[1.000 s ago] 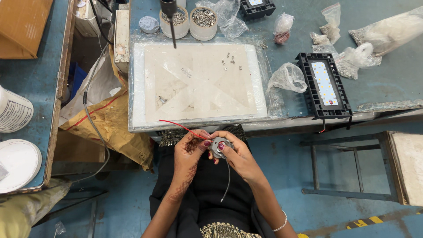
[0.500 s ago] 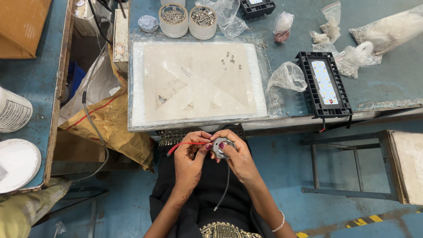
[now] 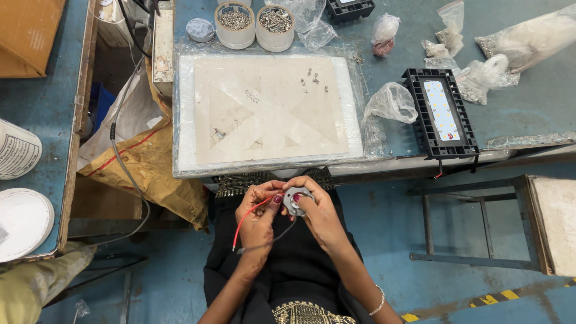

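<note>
Both hands over lap, below desk [image 3: 528,114] edge: left hand [image 3: 258,213] and right hand [image 3: 318,210] fingers pinching small round grey part [image 3: 295,200], red wire [image 3: 246,219] trailing. Clear crumpled bags [image 3: 391,102] lying on desk, contents probably screws.

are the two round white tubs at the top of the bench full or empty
Both round white tubs are open and hold small silver metal screws, nearly up to the rims.

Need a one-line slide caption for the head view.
Both hands, left hand and right hand, hold a small round metal part with a red wire trailing, below a plastic-covered work mat.
</note>
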